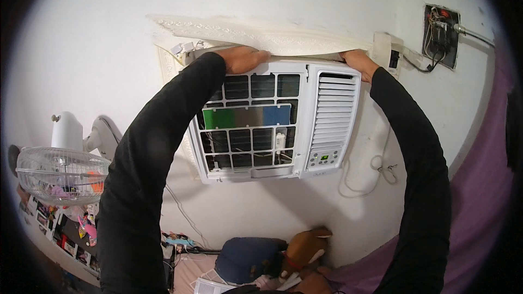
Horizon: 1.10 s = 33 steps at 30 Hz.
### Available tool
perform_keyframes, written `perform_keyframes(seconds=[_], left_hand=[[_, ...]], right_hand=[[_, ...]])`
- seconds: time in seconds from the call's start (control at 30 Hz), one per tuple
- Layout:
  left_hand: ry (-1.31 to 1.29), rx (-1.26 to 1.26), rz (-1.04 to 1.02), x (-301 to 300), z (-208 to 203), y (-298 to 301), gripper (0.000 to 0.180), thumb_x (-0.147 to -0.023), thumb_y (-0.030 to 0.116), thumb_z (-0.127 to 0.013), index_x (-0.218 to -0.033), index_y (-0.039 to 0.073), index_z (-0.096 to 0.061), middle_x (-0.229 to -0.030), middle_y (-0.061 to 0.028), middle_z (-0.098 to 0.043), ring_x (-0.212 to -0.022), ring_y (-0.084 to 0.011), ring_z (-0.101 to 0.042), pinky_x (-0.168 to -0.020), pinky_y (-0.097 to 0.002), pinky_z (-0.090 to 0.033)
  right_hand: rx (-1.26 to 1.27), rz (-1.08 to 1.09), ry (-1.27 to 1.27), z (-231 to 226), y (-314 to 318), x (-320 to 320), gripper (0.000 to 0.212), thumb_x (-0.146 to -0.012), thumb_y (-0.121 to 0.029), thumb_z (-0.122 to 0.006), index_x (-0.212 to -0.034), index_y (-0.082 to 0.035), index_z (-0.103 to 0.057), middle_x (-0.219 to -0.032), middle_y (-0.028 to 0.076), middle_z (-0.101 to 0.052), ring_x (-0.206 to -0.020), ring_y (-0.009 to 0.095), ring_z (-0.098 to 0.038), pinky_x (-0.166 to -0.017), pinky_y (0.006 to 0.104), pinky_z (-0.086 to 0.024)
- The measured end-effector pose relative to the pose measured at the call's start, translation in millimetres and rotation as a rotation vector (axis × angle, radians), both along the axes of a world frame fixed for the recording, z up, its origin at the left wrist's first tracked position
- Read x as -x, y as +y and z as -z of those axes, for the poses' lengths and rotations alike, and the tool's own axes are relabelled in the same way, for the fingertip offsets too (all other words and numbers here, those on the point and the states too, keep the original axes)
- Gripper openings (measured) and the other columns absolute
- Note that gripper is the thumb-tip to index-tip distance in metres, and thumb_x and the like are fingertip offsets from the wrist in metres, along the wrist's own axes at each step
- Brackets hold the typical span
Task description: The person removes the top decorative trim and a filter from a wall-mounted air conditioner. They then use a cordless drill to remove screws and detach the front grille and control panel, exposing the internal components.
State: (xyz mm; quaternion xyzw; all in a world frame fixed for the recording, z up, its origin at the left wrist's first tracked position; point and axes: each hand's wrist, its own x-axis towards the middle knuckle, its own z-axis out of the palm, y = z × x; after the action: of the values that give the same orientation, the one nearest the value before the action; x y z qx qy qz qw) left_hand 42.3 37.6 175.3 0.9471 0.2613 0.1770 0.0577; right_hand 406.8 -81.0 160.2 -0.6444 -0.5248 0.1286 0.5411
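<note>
A white window air conditioner (305, 120) sits in the wall in front of me, its grille cover off the left part. There a white lattice frame (239, 152) covers dark fins, with a green, grey and blue strip (248, 116) across it. My left hand (242, 59) is curled over the unit's upper edge, left of centre. Over the upper right corner, my right hand (361, 63) grips the same edge, fingertips tucked under a loose cream trim strip (283, 42). Most fingertips of both hands are hidden. Louvres (333, 111) and a lit control panel (324, 157) are on the right.
An open wall box with bare wires (440, 35) is at upper right, near a white switch box (385, 51). A looped white cord (362, 190) hangs below. A fan (62, 177) stands left, a purple curtain (479, 201) right. A blue cushion (248, 259) and brown plush toy (308, 247) lie below.
</note>
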Motion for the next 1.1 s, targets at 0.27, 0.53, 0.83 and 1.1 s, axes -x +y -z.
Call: perform_keyframes(seconds=[0.27, 0.53, 0.83, 1.1], left_hand=[[0.088, -0.023, -0.080, -18, -5, -10, 0.080, -0.105, 0.058, -0.030, -0.145, -0.005, -0.058, -0.146, -0.0301, -0.059, -0.133, -0.0419, -0.058, -0.118, -0.0463, -0.038], [0.029, -0.007, -0.037, -23, -2, -5, 0.075, -0.108, 0.053, -0.032, -0.144, -0.008, -0.057, -0.141, -0.0317, -0.061, -0.131, -0.0414, -0.060, -0.115, -0.0435, -0.042], [-0.243, -0.070, 0.100, -14, 7, -1, 0.078, -0.112, 0.059, -0.029, -0.147, -0.005, -0.056, -0.143, -0.0292, -0.060, -0.137, -0.0376, -0.056, -0.118, -0.0425, -0.041], [-0.341, -0.111, 0.126, -16, 10, 10, 0.074, -0.113, 0.058, -0.030, -0.147, -0.002, -0.057, -0.143, -0.0229, -0.063, -0.140, -0.0345, -0.055, -0.120, -0.0418, -0.039]], right_hand=[[-0.078, 0.113, -0.039, 4, -8, 0, 0.047, -0.107, -0.027, -0.056, -0.135, 0.011, -0.059, -0.123, 0.021, -0.069, -0.097, 0.024, -0.068, -0.079, 0.0366, -0.056], [-0.193, 0.087, 0.200, 9, -12, 12, 0.053, -0.102, -0.022, -0.065, -0.134, 0.018, -0.055, -0.120, 0.025, -0.067, -0.096, 0.028, -0.071, -0.074, 0.0422, -0.062], [-0.274, -0.043, 0.264, 17, -9, 1, 0.051, -0.100, -0.021, -0.067, -0.133, 0.016, -0.057, -0.123, 0.023, -0.067, -0.106, 0.026, -0.068, -0.089, 0.0366, -0.057], [-0.258, -0.120, 0.250, 20, -19, 3, 0.053, -0.099, -0.029, -0.068, -0.130, 0.013, -0.061, -0.124, 0.019, -0.068, -0.106, 0.021, -0.066, -0.090, 0.0335, -0.053]])
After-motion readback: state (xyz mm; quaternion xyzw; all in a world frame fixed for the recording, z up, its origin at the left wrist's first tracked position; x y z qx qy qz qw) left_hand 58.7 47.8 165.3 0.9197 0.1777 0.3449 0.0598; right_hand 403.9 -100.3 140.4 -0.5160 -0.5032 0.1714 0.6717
